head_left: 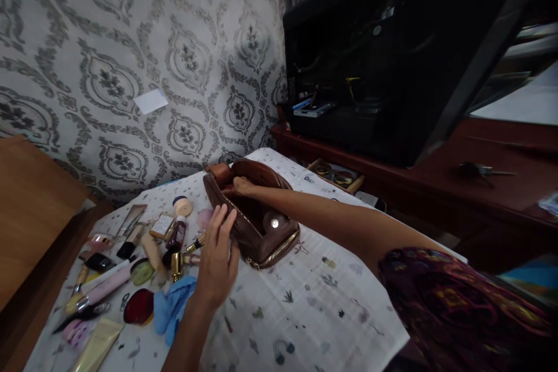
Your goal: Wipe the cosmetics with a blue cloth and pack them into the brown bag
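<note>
A brown cosmetic bag [244, 238] lies unzipped on the patterned cloth, its gold zipper and round snap showing. My right hand [243, 186] reaches into it, knuckles up and fingers curled; whatever they hold is hidden inside. Against the bag's left edge rests my left hand [218, 256], its fingers stretched out along the side. Left of that hand lie many cosmetics: a dark red bottle [176, 233], a gold lipstick tube [176, 267], a glittery compact [162, 225], a round cream jar [182, 206] and a cream-coloured tube [98, 346]. A crumpled blue cloth [174, 305] touches my left wrist area.
White printed cloth [305, 314] covers the table. A wooden panel [39, 203] stands at the left and patterned wallpaper [187, 58] behind. On the right, a large black screen [349, 81] sits on a red-brown cabinet [501, 151], above a small open box [337, 177]. Keys [479, 171] lie there.
</note>
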`<state>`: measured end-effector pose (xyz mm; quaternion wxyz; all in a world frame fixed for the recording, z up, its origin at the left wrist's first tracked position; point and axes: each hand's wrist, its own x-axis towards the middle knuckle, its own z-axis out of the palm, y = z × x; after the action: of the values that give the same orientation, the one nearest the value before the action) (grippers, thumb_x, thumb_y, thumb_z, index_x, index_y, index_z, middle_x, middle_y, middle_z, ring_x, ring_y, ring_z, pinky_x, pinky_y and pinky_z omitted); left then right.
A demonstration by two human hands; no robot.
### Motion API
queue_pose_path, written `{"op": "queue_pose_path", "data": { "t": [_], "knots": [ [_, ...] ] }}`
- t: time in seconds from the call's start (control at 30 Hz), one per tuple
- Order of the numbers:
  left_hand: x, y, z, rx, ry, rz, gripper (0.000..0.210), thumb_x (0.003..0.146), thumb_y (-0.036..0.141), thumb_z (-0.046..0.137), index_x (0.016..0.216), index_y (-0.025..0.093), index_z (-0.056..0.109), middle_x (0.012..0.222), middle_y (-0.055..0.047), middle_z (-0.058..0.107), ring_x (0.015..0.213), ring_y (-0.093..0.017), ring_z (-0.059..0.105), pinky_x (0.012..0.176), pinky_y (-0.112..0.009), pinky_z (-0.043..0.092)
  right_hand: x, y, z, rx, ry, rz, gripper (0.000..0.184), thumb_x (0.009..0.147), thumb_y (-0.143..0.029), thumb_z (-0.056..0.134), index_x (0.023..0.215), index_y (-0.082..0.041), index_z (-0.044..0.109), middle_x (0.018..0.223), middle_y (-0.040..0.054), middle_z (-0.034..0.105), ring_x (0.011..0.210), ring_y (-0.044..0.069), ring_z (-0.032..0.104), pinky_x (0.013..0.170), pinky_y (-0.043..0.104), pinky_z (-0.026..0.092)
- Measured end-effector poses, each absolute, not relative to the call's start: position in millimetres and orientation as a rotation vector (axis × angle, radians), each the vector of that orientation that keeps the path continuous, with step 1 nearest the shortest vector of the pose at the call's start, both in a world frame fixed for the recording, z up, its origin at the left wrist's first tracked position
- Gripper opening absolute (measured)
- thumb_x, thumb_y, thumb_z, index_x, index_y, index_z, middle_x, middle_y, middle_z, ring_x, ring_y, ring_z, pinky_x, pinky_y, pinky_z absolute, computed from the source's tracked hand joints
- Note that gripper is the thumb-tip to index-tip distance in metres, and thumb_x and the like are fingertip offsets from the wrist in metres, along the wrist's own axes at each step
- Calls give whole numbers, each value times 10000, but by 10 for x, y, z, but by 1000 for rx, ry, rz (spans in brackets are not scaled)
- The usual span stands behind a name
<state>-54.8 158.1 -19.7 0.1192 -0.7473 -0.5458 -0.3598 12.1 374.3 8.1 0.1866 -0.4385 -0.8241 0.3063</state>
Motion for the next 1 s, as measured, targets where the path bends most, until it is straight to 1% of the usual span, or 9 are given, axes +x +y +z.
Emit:
{"op": "queue_pose_path", "data": {
  "t": [0.23,0.3,0.37,0.43,0.53,0.63,0.8,0.9,1.0],
  "knots": [
    [-591,1576,-142,-2232,-1583,-1003,682,939,55,412,1560,289,259,1590,-127,358,1499,-258,317,1203,-538,338,140,3693,735,-1291,-2073,1068,337,975,-372,595,1229,-150,610,1197,91,645,1009,203,657,858,399,576],
    [-604,1571,-116,-2248,-1582,-968,692,936,56,412,1568,285,248,1588,-129,365,1497,-261,323,1199,-530,347,216,3574,905,-1191,-2015,1051,274,1024,-320,489,1115,-124,657,1082,79,693,931,159,675,818,304,567],
    [-616,1557,-94,-2260,-1578,-930,693,941,60,405,1575,279,231,1594,-129,359,1499,-257,322,1201,-518,350,323,3390,1022,-1098,-1973,1011,342,1039,-281,400,961,-111,686,958,64,721,854,124,681,757,213,535],
    [-643,1525,-93,-2265,-1580,-905,686,950,71,397,1580,266,208,1594,-133,362,1502,-249,318,1202,-507,354,435,3150,1061,-1003,-1946,977,357,1011,-309,440,817,-118,672,843,48,717,764,112,668,690,184,504],
    [-736,1421,-164,-2236,-1637,-887,662,953,97,400,1576,226,217,1582,-149,383,1502,-250,318,1198,-506,358,573,2725,943,-730,-1879,954,392,948,-363,528,617,-156,561,638,6,644,604,101,597,618,192,462],
    [-895,1243,-306,-2166,-1743,-806,576,951,125,414,1518,192,345,1548,-166,426,1469,-264,375,1171,-512,387,656,2312,657,-538,-1890,902,459,931,-406,515,529,-191,454,559,-5,563,567,108,531,587,215,409],
    [-1211,927,-500,-1962,-1911,-575,429,952,129,430,1369,170,522,1486,-170,510,1432,-302,425,1131,-567,388,596,1879,130,-420,-2158,851,454,960,-380,466,548,-216,369,594,0,495,594,129,479,624,251,402],
    [-1411,816,-565,-1743,-2039,-532,386,975,219,464,1345,140,542,1481,-209,513,1425,-346,430,1126,-605,363,421,1772,-111,-499,-2351,873,306,960,-298,487,668,-208,518,746,27,612,718,151,571,710,253,458],
    [-1588,751,-635,-1542,-2155,-540,468,994,362,466,1360,77,524,1461,-267,515,1409,-395,438,1105,-628,366,201,1750,-341,-553,-2410,863,112,921,-227,540,958,-198,642,1055,68,670,966,177,631,872,273,497]
  ]
}}
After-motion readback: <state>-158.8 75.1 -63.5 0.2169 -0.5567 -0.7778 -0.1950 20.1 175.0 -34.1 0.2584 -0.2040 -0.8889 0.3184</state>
